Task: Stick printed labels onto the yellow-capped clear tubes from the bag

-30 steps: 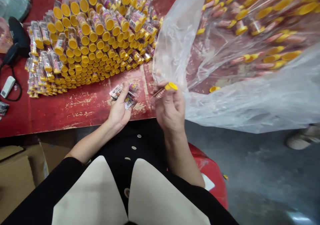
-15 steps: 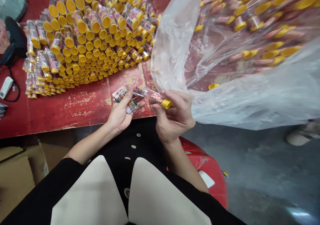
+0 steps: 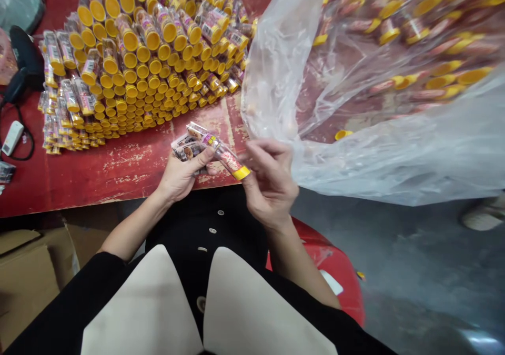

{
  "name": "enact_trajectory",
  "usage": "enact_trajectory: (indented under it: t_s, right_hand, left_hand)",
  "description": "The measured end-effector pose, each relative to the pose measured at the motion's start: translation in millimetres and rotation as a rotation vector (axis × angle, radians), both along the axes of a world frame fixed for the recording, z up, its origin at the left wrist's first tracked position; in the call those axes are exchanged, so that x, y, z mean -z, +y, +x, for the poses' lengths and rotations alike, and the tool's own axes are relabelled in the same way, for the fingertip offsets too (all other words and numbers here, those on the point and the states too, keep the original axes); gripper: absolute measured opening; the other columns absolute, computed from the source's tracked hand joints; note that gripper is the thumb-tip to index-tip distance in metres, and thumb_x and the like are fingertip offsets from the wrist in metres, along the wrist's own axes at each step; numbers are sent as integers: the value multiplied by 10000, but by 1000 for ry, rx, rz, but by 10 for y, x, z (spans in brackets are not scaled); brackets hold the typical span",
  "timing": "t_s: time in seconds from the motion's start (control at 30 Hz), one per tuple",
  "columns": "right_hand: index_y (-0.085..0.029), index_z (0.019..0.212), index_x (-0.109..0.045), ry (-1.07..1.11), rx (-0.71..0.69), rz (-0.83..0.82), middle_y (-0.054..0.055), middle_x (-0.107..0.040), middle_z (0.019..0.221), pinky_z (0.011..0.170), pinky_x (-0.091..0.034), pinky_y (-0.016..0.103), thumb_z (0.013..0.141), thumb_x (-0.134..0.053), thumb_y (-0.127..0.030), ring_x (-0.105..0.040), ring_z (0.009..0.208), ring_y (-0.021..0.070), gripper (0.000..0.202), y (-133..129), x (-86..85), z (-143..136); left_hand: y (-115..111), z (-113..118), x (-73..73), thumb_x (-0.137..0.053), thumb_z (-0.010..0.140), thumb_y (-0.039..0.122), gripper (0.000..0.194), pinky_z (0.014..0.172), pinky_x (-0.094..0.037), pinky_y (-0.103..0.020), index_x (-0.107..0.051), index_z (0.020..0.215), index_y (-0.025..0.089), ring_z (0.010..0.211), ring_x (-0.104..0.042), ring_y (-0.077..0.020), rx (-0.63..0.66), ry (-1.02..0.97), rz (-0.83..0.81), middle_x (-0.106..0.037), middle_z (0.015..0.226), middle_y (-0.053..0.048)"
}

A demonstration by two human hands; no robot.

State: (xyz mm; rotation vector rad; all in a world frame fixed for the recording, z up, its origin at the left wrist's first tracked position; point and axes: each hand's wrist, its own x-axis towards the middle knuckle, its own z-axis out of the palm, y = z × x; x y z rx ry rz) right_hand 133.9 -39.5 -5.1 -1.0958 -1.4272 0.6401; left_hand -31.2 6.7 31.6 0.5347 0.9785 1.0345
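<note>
My left hand (image 3: 181,175) is closed around a small stack of printed cards (image 3: 184,145) and a clear plastic tube (image 3: 221,152), its thumb pressing on the tube. Pink-and-white bits show inside the tube's lower half, and a printed slip is visible towards its upper end. The tube slants down to the right, ending in a yellow cap (image 3: 241,173). Beside that cap is my right hand (image 3: 272,184), with thumb and bent fingers apart; its thumb tip is at the cap's edge. I see nothing gripped in it, though some fingertips are blurred.
A large pile of yellow-capped tubes (image 3: 142,71) covers the red table's (image 3: 118,173) back left. At right, a clear plastic bag (image 3: 394,160) lies open with many similar tubes (image 3: 445,76) in it. A black handheld device (image 3: 26,60) rests far left. Cardboard (image 3: 27,276) stands below the table.
The tube has moved left and tilted more steeply, into my left hand's grasp over the cards. My right hand's fingers have let go and spread from the tube.
</note>
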Motion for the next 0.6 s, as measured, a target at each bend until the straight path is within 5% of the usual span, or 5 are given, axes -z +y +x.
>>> enact_trajectory:
  t_s: [0.1, 0.2, 0.4, 0.6]
  right_hand:
    - [-384, 1489, -496, -58, -135, -16, 40, -541, 1519, 1100, -548, 483, 975, -523, -230, -582, 1354, 260, 537, 47, -53, -36]
    - [-388, 1393, -604, -3, -118, 20, 14, -675, 1373, 1123, -528, 468, 971, -528, -170, -637, 1291, 228, 480, 79, -88, -103]
    - [-353, 1123, -769, 123, 124, 42, 13, -790, 1059, 906, -608, 428, 907, -662, -192, -741, 990, 213, 290, 89, -42, -257]
    - [-336, 1009, -791, 150, 220, 0, 11, -791, 972, 861, -618, 440, 886, -705, -260, -746, 907, 215, 169, 93, 7, -302]
  left_hand:
    - [0, -25, -16, -968, 549, 318, 433, 503, -534, -202, -712, 862, 165, 662, -713, -144, 99, 19, 0, -743, 784, -5]
    - [-11, -24, -9, -957, 550, 402, 428, 489, -543, -223, -714, 804, 157, 626, -699, -151, 161, 30, -11, -730, 736, -12]
    - [-92, 57, 20, -925, 623, 415, 417, 498, -544, -189, -736, 916, 186, 657, -679, -116, -8, 54, 30, -722, 811, 8]
    - [-156, 124, -20, -942, 622, 287, 695, 638, -588, -196, -677, 1265, 309, 738, -701, -121, -128, 21, -17, -722, 870, 35]
